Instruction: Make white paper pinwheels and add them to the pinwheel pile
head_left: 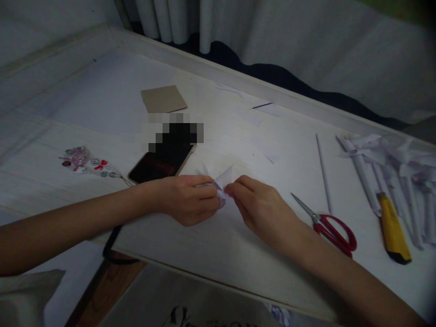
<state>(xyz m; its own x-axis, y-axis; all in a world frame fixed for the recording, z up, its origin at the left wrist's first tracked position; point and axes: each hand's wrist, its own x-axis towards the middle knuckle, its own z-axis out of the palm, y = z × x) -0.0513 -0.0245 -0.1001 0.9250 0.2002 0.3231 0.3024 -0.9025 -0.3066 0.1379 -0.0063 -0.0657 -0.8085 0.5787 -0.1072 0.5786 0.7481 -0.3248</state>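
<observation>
A small folded piece of white paper (225, 178) lies on the white table (112, 95) in the middle of the view. My left hand (187, 199) pinches its left edge, fingers curled and pressed together. My right hand (260, 206) meets it from the right, with thumb and fingertips pinched on the same paper. Both hands rest low on the tabletop, touching each other at the fingertips.
A black phone (160, 164) lies just behind my left hand, a brown card square (163, 99) farther back. Red-handled scissors (327, 225), a thin white stick (323, 172), a yellow utility knife (393, 227) and several rolled paper tubes (391, 172) are at right. A beaded trinket (85, 162) sits at left.
</observation>
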